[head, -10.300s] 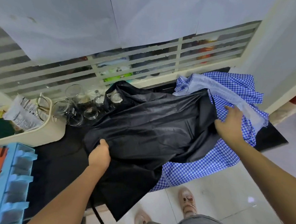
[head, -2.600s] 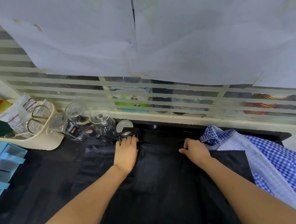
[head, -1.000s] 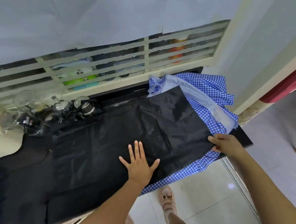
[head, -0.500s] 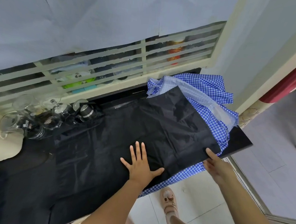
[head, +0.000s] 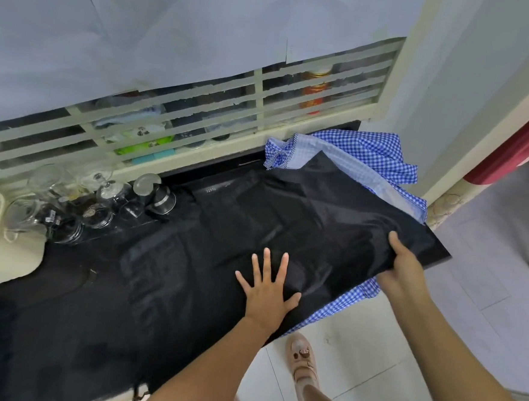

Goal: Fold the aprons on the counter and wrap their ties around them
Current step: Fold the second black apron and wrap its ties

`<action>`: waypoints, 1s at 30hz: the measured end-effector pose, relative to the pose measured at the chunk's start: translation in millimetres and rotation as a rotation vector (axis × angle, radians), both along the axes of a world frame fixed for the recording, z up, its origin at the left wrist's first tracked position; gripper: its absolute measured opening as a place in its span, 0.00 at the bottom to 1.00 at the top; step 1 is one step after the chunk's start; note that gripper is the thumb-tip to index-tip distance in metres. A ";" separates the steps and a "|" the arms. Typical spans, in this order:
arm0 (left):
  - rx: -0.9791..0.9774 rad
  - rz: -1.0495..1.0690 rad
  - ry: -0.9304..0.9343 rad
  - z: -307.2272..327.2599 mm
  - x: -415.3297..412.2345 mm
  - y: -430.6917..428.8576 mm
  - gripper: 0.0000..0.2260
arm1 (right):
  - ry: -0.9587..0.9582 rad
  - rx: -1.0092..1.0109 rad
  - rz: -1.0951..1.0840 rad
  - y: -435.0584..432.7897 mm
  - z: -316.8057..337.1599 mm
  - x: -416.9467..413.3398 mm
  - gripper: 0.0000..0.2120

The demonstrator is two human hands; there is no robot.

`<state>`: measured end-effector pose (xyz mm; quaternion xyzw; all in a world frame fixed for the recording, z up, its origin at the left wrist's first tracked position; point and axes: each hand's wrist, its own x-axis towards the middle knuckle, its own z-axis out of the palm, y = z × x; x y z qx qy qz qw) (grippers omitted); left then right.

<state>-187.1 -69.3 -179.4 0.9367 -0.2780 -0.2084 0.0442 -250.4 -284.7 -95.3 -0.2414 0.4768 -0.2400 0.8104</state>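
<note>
A black apron (head: 287, 220) lies spread over the dark counter (head: 44, 326). Its right part covers a blue-and-white checked apron (head: 375, 164) bunched in the far right corner. My left hand (head: 268, 290) presses flat on the black apron near the counter's front edge, fingers straight and spread. My right hand (head: 404, 266) grips the black apron's near right edge, thumb on top and fingers underneath, lifting it slightly off the checked cloth. A black tie strap (head: 140, 389) hangs over the counter's front edge.
Several glass cups and jars (head: 100, 201) stand at the back left by the slatted window frame (head: 199, 123). A cream basket (head: 2, 254) sits at the far left. The counter's right corner (head: 440, 259) juts over the tiled floor, where my sandalled foot (head: 303, 359) stands.
My right hand moved from below the black apron's right corner to gripping its edge and lifting it. My left hand stays pressed flat on the apron.
</note>
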 end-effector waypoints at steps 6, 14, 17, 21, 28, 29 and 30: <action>0.018 -0.119 0.083 0.0 14.7 6.5 0.41 | 0.027 -0.027 0.100 -13.1 18.9 -12.8 0.12; 0.040 0.179 0.137 15.4 48.2 53.3 0.37 | -0.051 -0.174 0.217 11.4 30.9 1.3 0.26; 0.033 0.209 0.172 20.5 63.6 66.0 0.37 | -0.027 -0.190 0.189 9.0 27.3 2.5 0.25; 0.045 0.251 0.200 24.4 76.0 73.5 0.37 | 0.096 -0.073 0.092 -6.4 3.0 -4.0 0.16; 0.077 0.251 0.202 36.5 83.3 71.2 0.36 | 0.212 0.041 0.436 35.9 -31.0 -11.8 0.08; 0.089 0.248 0.200 39.1 85.7 68.6 0.36 | 0.243 0.030 0.468 44.8 -35.8 -11.8 0.10; 0.098 0.247 0.200 42.0 87.7 64.7 0.36 | 0.268 0.021 0.468 51.9 -39.7 -12.6 0.12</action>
